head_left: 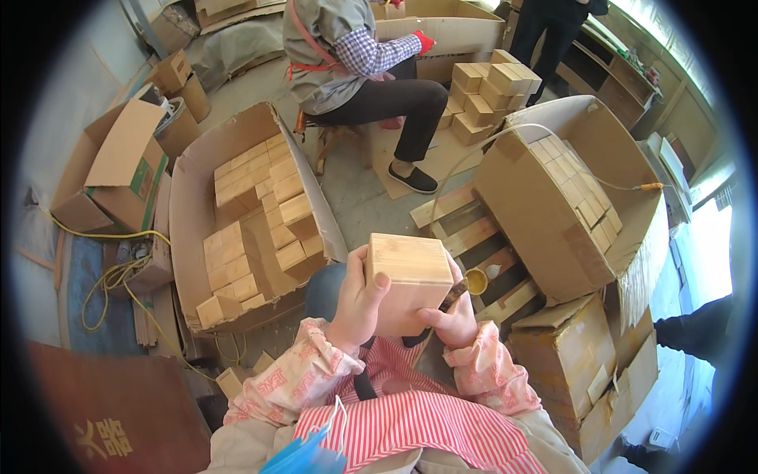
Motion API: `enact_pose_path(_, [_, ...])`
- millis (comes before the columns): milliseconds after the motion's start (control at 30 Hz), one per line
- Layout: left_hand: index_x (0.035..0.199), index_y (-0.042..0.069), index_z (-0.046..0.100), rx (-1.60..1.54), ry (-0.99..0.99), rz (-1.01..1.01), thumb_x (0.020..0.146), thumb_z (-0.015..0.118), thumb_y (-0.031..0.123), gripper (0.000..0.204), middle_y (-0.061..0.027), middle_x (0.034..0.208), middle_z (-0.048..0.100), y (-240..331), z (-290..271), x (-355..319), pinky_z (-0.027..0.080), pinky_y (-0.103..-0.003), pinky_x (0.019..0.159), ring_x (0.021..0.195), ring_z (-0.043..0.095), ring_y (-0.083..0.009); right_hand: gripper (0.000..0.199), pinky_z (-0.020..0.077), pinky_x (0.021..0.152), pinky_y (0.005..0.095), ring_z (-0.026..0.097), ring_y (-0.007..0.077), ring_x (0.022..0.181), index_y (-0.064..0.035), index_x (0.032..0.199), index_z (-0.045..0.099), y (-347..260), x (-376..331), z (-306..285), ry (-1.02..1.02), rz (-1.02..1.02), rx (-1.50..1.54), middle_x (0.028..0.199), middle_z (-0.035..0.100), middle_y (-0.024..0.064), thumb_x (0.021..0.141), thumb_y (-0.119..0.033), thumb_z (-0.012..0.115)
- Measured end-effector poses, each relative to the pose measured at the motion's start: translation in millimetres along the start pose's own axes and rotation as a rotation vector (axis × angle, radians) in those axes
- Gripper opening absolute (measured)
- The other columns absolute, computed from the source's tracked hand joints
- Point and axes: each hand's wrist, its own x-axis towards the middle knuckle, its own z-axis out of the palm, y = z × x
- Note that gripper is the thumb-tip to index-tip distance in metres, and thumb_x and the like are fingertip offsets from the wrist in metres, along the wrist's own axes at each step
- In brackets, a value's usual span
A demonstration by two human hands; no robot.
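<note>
A pale wooden box (pixel 408 284), plain and cube-shaped, is held up in front of my body. My left hand (pixel 357 304) grips its left side, thumb near the upper front edge. My right hand (pixel 454 316) clasps the lower right side, its thumb on the front face. Beside the right fingers shows a short dark object (pixel 455 293), perhaps a brush or handle; its kind is unclear. Just right of that hand is a small yellow cup (pixel 476 281). The box hides most of the fingers behind it.
An open carton (pixel 183 237) of similar boxes stands at left, another carton (pixel 537 229) at right, by a wooden pallet (pixel 474 237). More boxes (pixel 485 91) are stacked beyond. A seated co-worker (pixel 355 79) wears red gloves; another person stands behind. A yellow hose (pixel 118 272) trails at left.
</note>
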Motion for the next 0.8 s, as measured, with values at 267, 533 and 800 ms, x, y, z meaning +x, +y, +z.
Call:
enact_pose_path(267, [0.135,0.007,0.052,-0.187,0.009,-0.213,0.116,0.031,0.056,0.057,-0.0059,0.13,0.062,-7,-3,5,0.046,-0.033,0.11,0.121,0.058,-0.0123,0.115,0.0379,0.122,0.0405,0.048,0.0234,0.146,0.0004,0.164,0.029,15,-5,-4,-0.001,-0.02,-0.045,0.156,0.051,0.0118,0.075,-0.027,0.096])
enact_pose_path(533, [0.125,0.005,0.051,-0.183,0.042,-0.222,0.116,0.031,0.057,0.056,-0.0068,0.116,0.06,-6,0,5,0.046,-0.029,0.101,0.108,0.056,-0.0118,0.115,0.0368,0.123,0.0416,0.047,0.0247,0.148,0.001,0.166,0.026,28,-11,-9,0.044,0.028,-0.001,0.158,0.05,0.0129,0.076,-0.024,0.094])
enact_pose_path(800, [0.142,0.0,0.046,-0.015,0.002,-0.069,0.109,0.049,0.061,0.07,-0.0106,0.128,0.06,-8,-6,2,0.044,-0.031,0.109,0.121,0.057,-0.0162,0.115,0.0364,0.123,0.0409,0.047,0.0238,0.147,0.0013,0.166,0.026,32,-11,-13,0.066,0.093,0.054,0.158,0.05,0.0124,0.077,-0.025,0.094])
